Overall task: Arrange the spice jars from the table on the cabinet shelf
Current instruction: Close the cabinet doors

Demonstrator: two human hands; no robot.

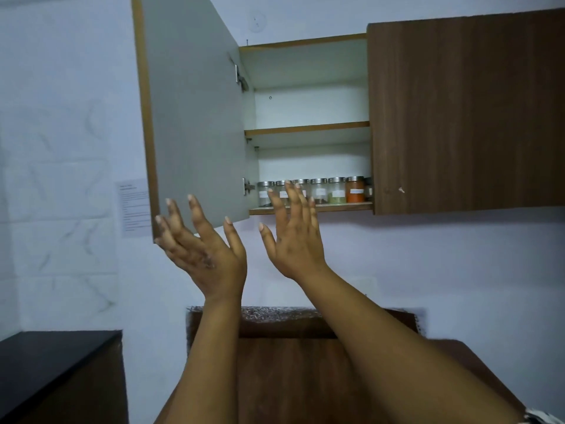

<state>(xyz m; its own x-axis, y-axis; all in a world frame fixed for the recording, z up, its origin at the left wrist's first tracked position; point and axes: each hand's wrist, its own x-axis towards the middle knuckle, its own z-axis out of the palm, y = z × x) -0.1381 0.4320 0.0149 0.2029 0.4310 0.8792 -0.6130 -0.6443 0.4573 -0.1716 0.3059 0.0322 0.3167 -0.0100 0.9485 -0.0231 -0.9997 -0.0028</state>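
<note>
Jars line the shelf, labels outward for reading; below it, left hand and right hand rise spread-fingered, empty.

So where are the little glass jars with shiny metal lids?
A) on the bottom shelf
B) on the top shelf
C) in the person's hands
A: the little glass jars with shiny metal lids stand in a row on the bottom shelf of the open brown wooden cabinet.
</note>
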